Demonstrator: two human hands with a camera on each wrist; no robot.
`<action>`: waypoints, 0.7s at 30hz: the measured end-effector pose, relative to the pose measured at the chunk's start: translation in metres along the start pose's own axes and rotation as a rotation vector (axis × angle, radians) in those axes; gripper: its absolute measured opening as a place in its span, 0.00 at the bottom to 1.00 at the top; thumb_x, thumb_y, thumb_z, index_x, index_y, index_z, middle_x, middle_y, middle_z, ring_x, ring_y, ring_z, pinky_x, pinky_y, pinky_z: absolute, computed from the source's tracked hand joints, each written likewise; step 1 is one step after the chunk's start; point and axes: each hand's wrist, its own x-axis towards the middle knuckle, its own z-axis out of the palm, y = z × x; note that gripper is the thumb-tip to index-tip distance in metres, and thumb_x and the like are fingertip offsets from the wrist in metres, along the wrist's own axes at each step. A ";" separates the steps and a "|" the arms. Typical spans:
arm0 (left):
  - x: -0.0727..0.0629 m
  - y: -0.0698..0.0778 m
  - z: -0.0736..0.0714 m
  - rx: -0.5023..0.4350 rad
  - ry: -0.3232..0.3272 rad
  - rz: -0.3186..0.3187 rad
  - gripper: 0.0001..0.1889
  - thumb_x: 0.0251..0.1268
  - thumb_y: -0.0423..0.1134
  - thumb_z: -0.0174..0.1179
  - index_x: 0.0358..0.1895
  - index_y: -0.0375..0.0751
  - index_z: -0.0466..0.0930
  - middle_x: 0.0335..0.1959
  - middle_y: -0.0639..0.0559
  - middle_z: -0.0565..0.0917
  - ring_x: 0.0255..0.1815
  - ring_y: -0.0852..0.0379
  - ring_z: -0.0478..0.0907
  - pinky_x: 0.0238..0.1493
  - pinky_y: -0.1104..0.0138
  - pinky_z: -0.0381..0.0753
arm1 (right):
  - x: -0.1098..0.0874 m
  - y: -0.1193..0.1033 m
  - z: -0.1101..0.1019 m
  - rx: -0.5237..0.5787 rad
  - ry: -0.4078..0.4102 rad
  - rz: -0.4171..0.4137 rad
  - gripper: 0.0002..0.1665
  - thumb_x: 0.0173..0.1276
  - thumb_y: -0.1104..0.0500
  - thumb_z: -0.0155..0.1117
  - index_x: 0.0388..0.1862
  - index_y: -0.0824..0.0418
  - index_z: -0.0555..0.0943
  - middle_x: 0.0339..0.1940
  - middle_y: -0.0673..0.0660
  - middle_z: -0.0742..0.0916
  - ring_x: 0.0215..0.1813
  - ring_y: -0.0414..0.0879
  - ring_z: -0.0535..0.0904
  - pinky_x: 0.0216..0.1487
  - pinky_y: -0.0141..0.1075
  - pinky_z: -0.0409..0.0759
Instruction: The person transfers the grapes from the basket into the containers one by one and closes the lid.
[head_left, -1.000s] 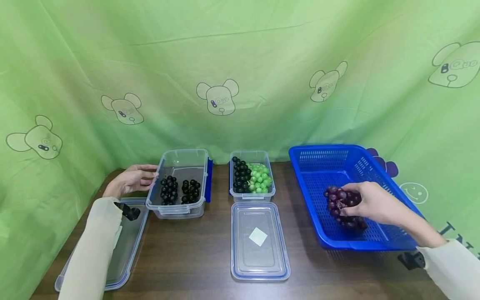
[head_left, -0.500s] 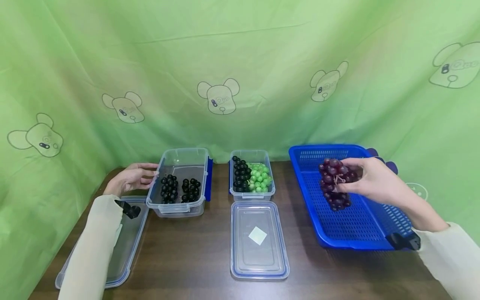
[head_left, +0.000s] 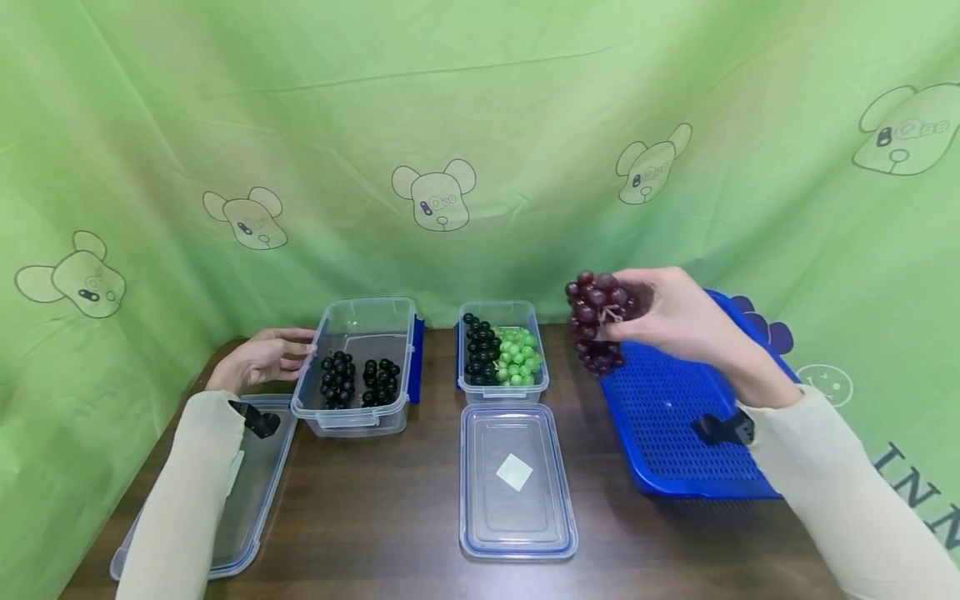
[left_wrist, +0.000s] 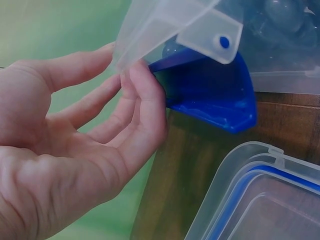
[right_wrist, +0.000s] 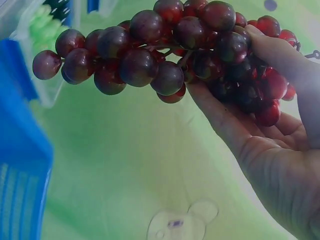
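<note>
My right hand [head_left: 663, 312] holds a bunch of dark red grapes [head_left: 596, 312] in the air over the left rim of the blue basket [head_left: 637, 467]. In the right wrist view the grapes [right_wrist: 137, 67] stretch out beyond the thumb and fingers. At the left, my left hand [head_left: 268, 358] grips the side of a clear food container [head_left: 348, 321] that has two bunches of black grapes [head_left: 339, 379] inside. The left wrist view shows the fingers [left_wrist: 145, 95] curled at its blue latch [left_wrist: 205, 95], with the thumb at the rim.
A smaller container [head_left: 506, 393] with black and green grapes [head_left: 517, 357] stands mid-table. Before it lies a lid [head_left: 517, 517] with a pale square label. Another lid [head_left: 251, 517] lies under the left forearm. A green curtain [head_left: 480, 100] hangs behind the table.
My right hand has lifted the dark red grapes out of the blue basket, moving up and to the left. My left hand stays at the container.
</note>
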 end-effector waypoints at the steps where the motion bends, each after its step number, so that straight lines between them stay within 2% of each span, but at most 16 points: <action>1: 0.000 0.000 0.000 0.004 -0.003 0.001 0.34 0.80 0.32 0.57 0.82 0.33 0.54 0.37 0.58 0.86 0.38 0.62 0.83 0.43 0.69 0.87 | 0.005 -0.005 0.002 0.002 -0.002 -0.011 0.29 0.60 0.61 0.81 0.61 0.60 0.85 0.49 0.59 0.92 0.42 0.39 0.86 0.43 0.27 0.82; 8: 0.001 0.002 -0.001 0.007 -0.009 0.000 0.35 0.80 0.32 0.56 0.83 0.34 0.53 0.38 0.59 0.86 0.39 0.62 0.83 0.44 0.69 0.87 | 0.040 -0.039 0.024 0.085 -0.007 -0.062 0.26 0.57 0.60 0.82 0.56 0.57 0.88 0.48 0.57 0.93 0.48 0.46 0.87 0.54 0.38 0.83; 13: 0.002 0.002 -0.002 0.003 0.002 0.001 0.34 0.80 0.32 0.56 0.82 0.34 0.54 0.37 0.58 0.86 0.38 0.62 0.83 0.43 0.69 0.87 | 0.069 -0.060 0.045 0.152 -0.031 -0.115 0.25 0.57 0.60 0.82 0.56 0.57 0.88 0.48 0.56 0.93 0.50 0.49 0.88 0.58 0.46 0.85; 21: 0.002 -0.004 0.000 0.010 -0.002 -0.001 0.34 0.81 0.33 0.55 0.83 0.34 0.52 0.39 0.59 0.85 0.39 0.63 0.83 0.44 0.69 0.87 | 0.120 -0.086 0.092 0.270 -0.045 -0.163 0.27 0.57 0.58 0.83 0.56 0.57 0.88 0.50 0.56 0.93 0.53 0.49 0.88 0.64 0.47 0.84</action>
